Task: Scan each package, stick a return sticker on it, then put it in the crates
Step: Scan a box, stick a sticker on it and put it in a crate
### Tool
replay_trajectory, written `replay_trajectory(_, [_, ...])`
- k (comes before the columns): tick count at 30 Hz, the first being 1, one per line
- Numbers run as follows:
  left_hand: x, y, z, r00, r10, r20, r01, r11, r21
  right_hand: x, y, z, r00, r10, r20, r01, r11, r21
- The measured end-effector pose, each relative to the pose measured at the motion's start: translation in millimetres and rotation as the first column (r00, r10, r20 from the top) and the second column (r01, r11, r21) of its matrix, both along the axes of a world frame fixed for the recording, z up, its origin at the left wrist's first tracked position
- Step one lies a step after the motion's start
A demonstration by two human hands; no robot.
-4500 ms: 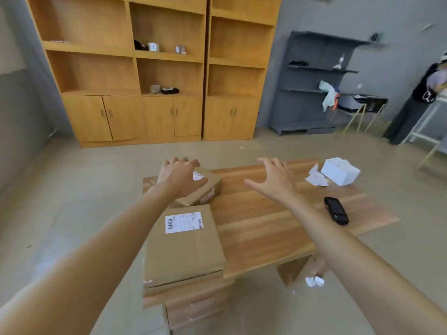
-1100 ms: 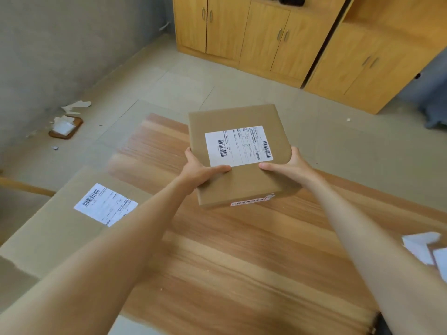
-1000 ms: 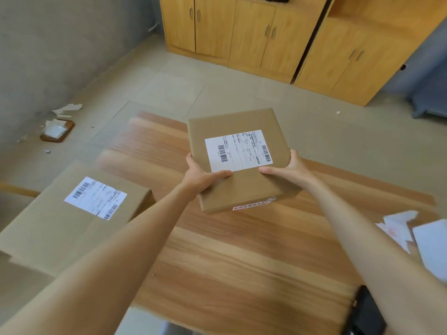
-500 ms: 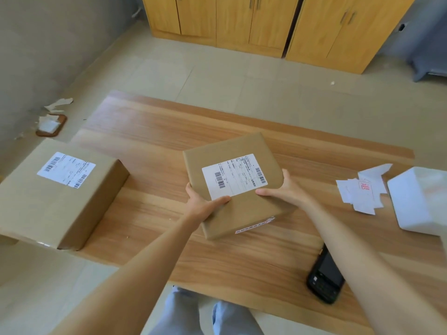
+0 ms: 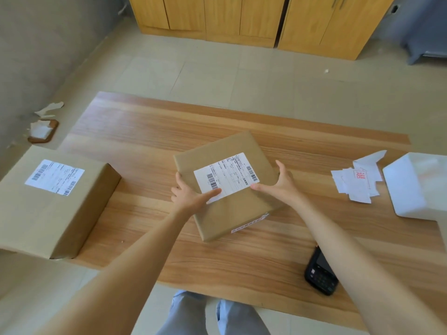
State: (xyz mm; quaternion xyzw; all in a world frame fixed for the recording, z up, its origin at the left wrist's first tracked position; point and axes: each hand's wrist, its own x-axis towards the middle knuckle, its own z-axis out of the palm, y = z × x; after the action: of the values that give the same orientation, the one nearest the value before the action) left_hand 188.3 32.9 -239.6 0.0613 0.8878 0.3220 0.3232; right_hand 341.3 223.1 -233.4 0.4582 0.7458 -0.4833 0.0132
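Small package [image 5: 227, 187] now down mid-table [image 5: 150, 131], label up, skewed; left hand [image 5: 191, 197] and right hand [image 5: 278, 182] clasp its near corners. Scanner [image 5: 320, 274] lies near-right by the right forearm, so right hand is nearer (stickers [image 5: 355, 182] farther right). Half a second ago it sat less skewed.

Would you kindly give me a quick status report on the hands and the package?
Left hand and right hand grip the small package on the table. Label up. Scanner untouched near right forearm. Nothing in the way.
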Motion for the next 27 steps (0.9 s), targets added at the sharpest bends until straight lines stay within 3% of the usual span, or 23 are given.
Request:
replay_trajectory(4, [-36, 17, 26, 0.922, -0.281, -0.266, 0.236, 0.953, -0.190, 13, -20, 10, 0.988, -0.153, 0.013, 0.149, 0.976, 0.159])
replay_trajectory(7, [-59, 36, 39, 0.822, -0.486, -0.297, 0.411, 0.868, -0.280, 22, -40, 14, 0.969, -0.244, 0.043, 0.228, 0.945, 0.234])
replay_trajectory(10, [-71, 55, 44, 0.724, -0.630, -0.281, 0.534, 0.770, -0.350, 22, -60, 9, 0.920, -0.388, 0.047, 0.376, 0.912, 0.165])
replay_trajectory(14, [-82, 77, 41, 0.677, -0.691, -0.253, 0.612, 0.720, -0.327, 11, -85, 2, 0.788, -0.615, 0.013, 0.616, 0.788, 0.001])
replay_trajectory(18, [-93, 89, 31, 0.609, -0.761, -0.223, 0.672, 0.645, -0.364, -4, -104, -9, 0.657, -0.753, -0.027, 0.747, 0.655, -0.116])
replay_trajectory(23, [-111, 95, 16, 0.669, -0.739, -0.074, 0.701, 0.661, -0.268, -25, -125, -23, 0.502, -0.863, -0.045, 0.839, 0.499, -0.216])
replay_trajectory(27, [-117, 98, 11, 0.657, -0.753, -0.036, 0.735, 0.650, -0.194, -40, -134, -26, 0.420, -0.905, -0.071, 0.852, 0.421, -0.312])
